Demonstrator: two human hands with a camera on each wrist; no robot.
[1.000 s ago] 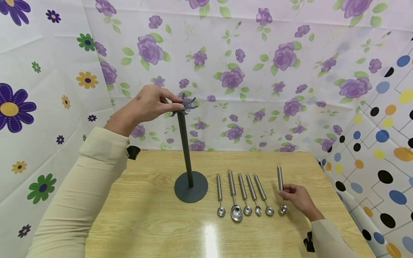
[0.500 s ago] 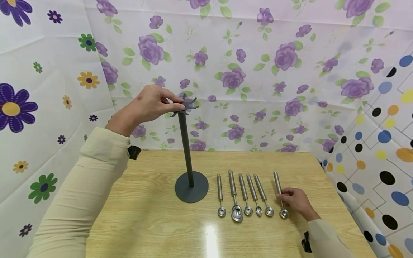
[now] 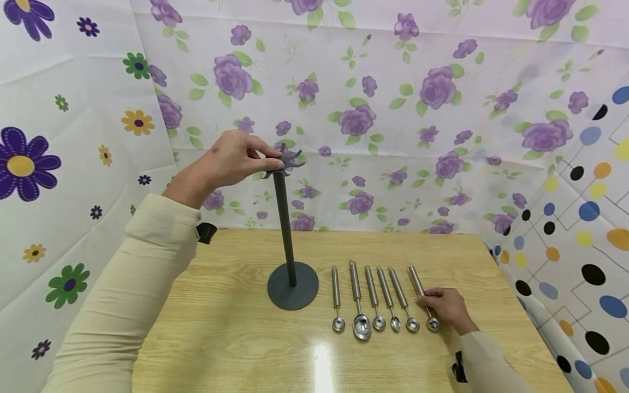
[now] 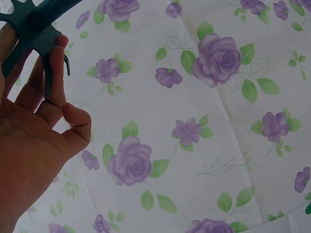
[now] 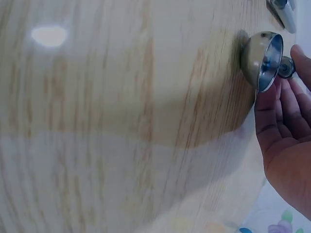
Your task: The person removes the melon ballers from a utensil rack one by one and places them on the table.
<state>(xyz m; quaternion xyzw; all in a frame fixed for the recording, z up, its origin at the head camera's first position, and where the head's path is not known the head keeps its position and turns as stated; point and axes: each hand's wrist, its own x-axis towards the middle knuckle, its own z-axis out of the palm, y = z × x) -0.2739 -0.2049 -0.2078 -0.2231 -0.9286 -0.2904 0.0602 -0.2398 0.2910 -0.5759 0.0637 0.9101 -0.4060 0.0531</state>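
My left hand [image 3: 241, 158] pinches the hooked top of a dark grey utensil stand [image 3: 285, 224], which stands upright on its round base. In the left wrist view, the hooks [image 4: 47, 73] lie against the fingers of the left hand [image 4: 34, 150]. At the right end of a row, my right hand [image 3: 447, 307] holds a steel melon baller [image 3: 416, 281] by its handle, scoop toward me. That melon baller's scoop [image 5: 251, 60] shows at the right of the right wrist view, beside the right hand [image 5: 289, 136]; the fingers hide most of its handle.
Several steel scoops lie side by side between stand and right hand, including a larger oval scoop [image 3: 362, 326] and a small round one [image 3: 338, 324]. A wood-grain table [image 3: 236, 338] carries everything. Floral cloth [image 3: 363, 180] hangs behind, with patterned cloths at both sides.
The held melon baller's handle end has swung left toward the row, while its scoop stays about where it was. My right hand has shifted slightly left; my left hand keeps its grip.
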